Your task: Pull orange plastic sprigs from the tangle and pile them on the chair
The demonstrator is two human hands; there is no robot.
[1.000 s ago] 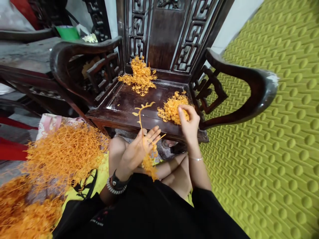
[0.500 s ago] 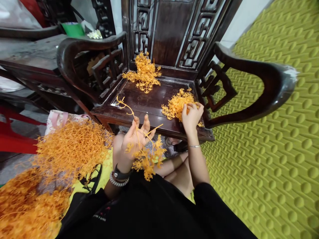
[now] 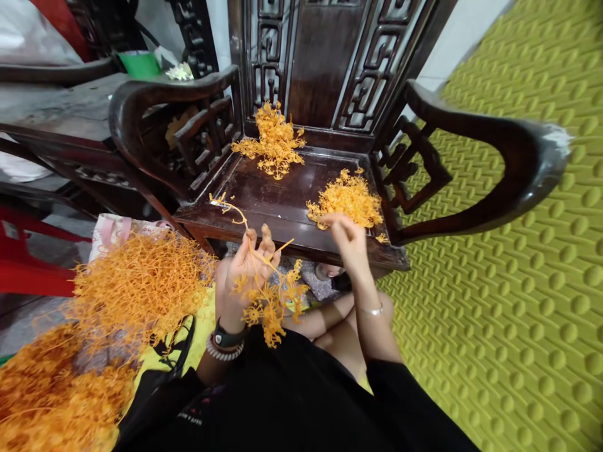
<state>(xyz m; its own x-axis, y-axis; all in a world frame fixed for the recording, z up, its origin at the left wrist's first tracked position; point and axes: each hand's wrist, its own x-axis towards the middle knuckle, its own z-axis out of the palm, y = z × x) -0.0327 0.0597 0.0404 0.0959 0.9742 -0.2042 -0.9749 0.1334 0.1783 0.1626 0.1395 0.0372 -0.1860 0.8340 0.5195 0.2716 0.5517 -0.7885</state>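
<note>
Left hand sits just in front of the chair, thumb and finger pinching a thin orange sprig, other fingers loosely curled; its bare end arches up over the chair's front edge, and a frilly clump hangs below the palm, clear of the chair. Right hand is over the chair's front edge, toward its right side, fingertips bunched at the near heap; cannot tell if they grip anything or actually touch it. Far heap lies at the back of the chair seat, apart from the near one. Loose bit at the chair's front right corner. Big pile left of the chair, by a bag; darker pile farther left and nearer the person. Risks, judged: stems look thin, so a hard pinch or sharp bend could snap the sprig; the light hold could let it slip and drop in front of the chair; the clump's fine branches could snag on each other and tear if pulled; a sweep of the right wrist could knock the loose bit off the chair.
</note>
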